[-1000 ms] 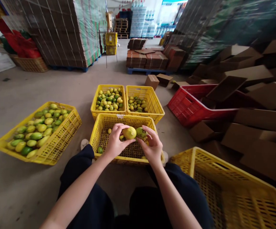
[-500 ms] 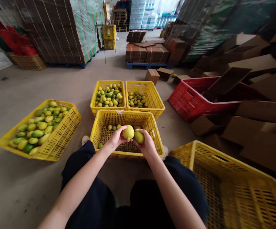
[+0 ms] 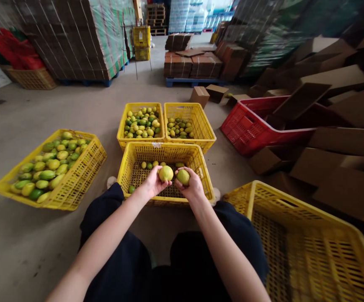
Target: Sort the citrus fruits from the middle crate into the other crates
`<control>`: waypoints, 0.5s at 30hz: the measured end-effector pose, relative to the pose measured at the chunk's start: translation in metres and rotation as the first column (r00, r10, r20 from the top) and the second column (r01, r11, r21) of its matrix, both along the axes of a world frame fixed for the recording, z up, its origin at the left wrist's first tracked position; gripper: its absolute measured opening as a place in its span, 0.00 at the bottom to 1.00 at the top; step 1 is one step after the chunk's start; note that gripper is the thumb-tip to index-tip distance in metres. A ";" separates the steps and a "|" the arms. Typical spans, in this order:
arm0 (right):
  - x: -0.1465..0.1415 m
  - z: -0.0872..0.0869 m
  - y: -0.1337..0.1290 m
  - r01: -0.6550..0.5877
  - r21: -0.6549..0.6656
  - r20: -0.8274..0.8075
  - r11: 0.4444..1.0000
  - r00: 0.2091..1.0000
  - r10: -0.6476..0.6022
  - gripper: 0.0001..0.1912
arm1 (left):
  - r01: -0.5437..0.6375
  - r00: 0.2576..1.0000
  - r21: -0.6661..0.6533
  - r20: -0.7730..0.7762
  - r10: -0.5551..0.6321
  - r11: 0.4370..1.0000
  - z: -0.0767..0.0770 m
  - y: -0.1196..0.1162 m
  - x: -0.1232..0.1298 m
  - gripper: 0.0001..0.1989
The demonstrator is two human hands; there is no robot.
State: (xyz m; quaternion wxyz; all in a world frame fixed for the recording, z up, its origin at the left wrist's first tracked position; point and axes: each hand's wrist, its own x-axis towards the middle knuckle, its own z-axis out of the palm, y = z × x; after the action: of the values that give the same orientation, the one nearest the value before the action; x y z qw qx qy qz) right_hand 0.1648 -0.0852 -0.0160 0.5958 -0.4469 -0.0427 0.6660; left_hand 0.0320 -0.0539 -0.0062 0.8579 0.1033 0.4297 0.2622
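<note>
My left hand (image 3: 154,183) is closed on a yellow lemon (image 3: 166,173). In my right hand (image 3: 193,185) lies a greener lemon (image 3: 183,177), with the fingers wrapped round it. Both hands are above the near yellow crate (image 3: 166,146), a small gap between the two fruits. Several lemons and green fruits rest along that crate's far side, and one green fruit (image 3: 132,189) is in its left corner. Behind it stand two more yellow crates, the left one (image 3: 140,105) full of mixed fruit and the right one (image 3: 205,126) partly filled.
A tilted yellow crate (image 3: 87,163) of green and yellow fruit stands at the left. At the right are a large yellow crate (image 3: 313,209), a red crate (image 3: 247,126) and a heap of cardboard boxes (image 3: 335,163). Bundled cardboard (image 3: 192,66) sits on a blue pallet behind.
The two lemons have moved slightly apart, each still in its hand. The whole view has shifted a little, so the crates appear slightly higher and further left.
</note>
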 end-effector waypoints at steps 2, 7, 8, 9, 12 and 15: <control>0.001 -0.002 0.000 -0.001 -0.022 -0.004 1.000 1.000 0.001 0.09 | 0.001 1.000 -0.010 0.008 -0.001 1.000 -0.001 0.000 -0.001 0.17; 0.003 -0.006 0.002 -0.063 -0.050 -0.024 0.997 0.998 0.062 0.09 | 0.013 1.000 0.020 0.012 -0.014 1.000 -0.004 0.000 -0.002 0.23; 0.003 -0.004 0.002 -0.074 -0.047 -0.033 0.996 0.997 0.072 0.08 | 0.016 1.000 0.026 0.017 -0.016 1.000 -0.004 0.000 -0.003 0.24; 0.003 -0.002 0.001 -0.083 -0.036 -0.045 0.996 0.996 0.081 0.07 | 0.017 1.000 0.029 0.023 -0.018 0.999 -0.004 0.000 -0.003 0.26; 0.002 0.006 -0.001 -0.104 0.002 -0.080 0.995 0.991 0.104 0.05 | 0.017 0.999 0.027 0.038 -0.018 1.000 -0.005 0.001 -0.004 0.30; 0.000 0.011 -0.002 -0.112 0.010 -0.092 0.994 0.989 0.113 0.06 | 0.004 0.999 0.021 0.049 -0.005 1.000 -0.008 0.002 -0.005 0.30</control>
State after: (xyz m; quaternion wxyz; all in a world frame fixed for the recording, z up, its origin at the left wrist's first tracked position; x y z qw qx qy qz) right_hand 0.1650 -0.0867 -0.0048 0.5596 -0.4110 -0.0420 0.7184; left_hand 0.0266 -0.0519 -0.0143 0.8675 0.1070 0.4057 0.2672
